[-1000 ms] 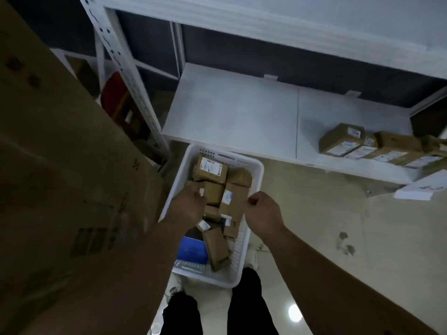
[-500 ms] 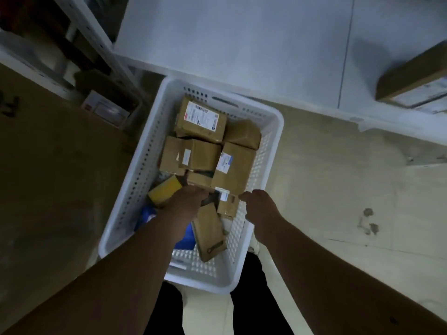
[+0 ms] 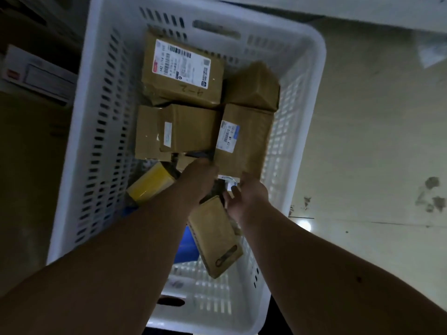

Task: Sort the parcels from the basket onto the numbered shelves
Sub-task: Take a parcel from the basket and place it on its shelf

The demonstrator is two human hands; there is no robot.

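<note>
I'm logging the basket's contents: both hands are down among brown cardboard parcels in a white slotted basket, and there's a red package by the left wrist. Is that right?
Not quite: the package by the left wrist is yellow, not red, as the head view shows. The rest holds: the left hand and right hand are down among brown cardboard parcels in the white slotted basket.

Both bare forearms reach forward and down, close together. The left hand (image 3: 199,176) is turned knuckles-up, fingers hidden. The right hand (image 3: 248,195) is loosely spread, thumb toward the left.
</note>
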